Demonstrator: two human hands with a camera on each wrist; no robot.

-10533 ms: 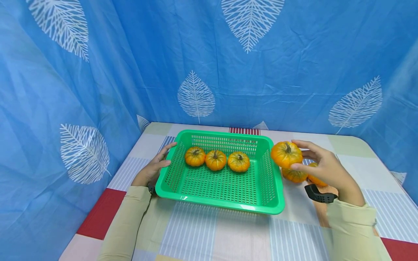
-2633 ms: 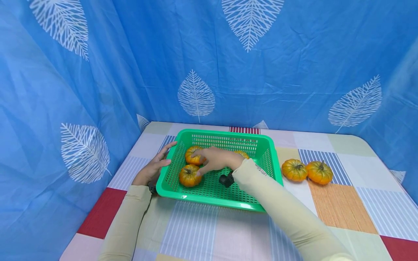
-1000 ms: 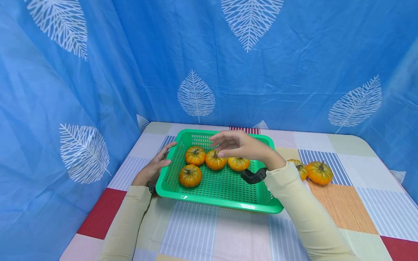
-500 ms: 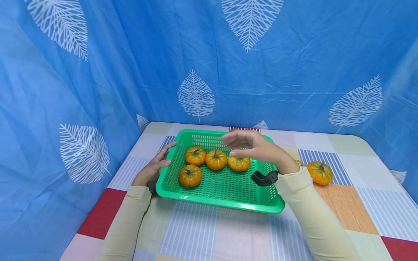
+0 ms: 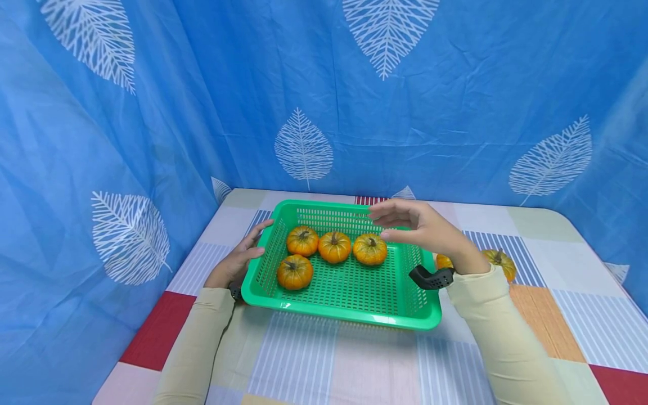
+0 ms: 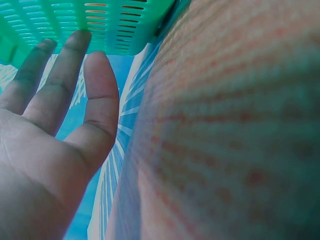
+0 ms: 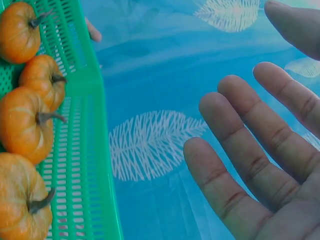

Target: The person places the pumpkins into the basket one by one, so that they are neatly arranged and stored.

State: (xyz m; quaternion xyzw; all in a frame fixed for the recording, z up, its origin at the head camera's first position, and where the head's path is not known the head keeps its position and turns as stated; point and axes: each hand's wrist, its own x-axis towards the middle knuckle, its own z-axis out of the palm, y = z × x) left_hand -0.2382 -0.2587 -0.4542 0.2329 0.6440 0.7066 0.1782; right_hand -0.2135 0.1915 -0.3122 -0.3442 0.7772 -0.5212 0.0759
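A green slotted plastic basket (image 5: 334, 320) holds several small orange pumpkins. Three, a left one (image 5: 302, 242), a middle one (image 5: 334, 247) and a right one (image 5: 370, 249), form a row toward the back. Another pumpkin (image 5: 295, 272) sits in front of the left one. My left hand (image 5: 240, 259) is at the basket's left side, fingers extended; in the left wrist view its fingertips reach the slotted wall (image 6: 75, 25). Over the basket's right side hovers my right hand (image 5: 422, 228), fingers spread and holding nothing, as the right wrist view also shows.
Right of the basket, two more pumpkins, a nearer-in one (image 5: 444, 261) and an outer one (image 5: 501, 263), lie on the checked tablecloth (image 5: 374, 360), partly hidden by my right arm. A blue leaf-patterned curtain (image 5: 455, 112) hangs behind and at the left.
Earlier my right hand held a pumpkin beside the basket; that place is now taken by the front-left pumpkin inside. The released right hand has lifted and moved rightward. My left hand stayed put.
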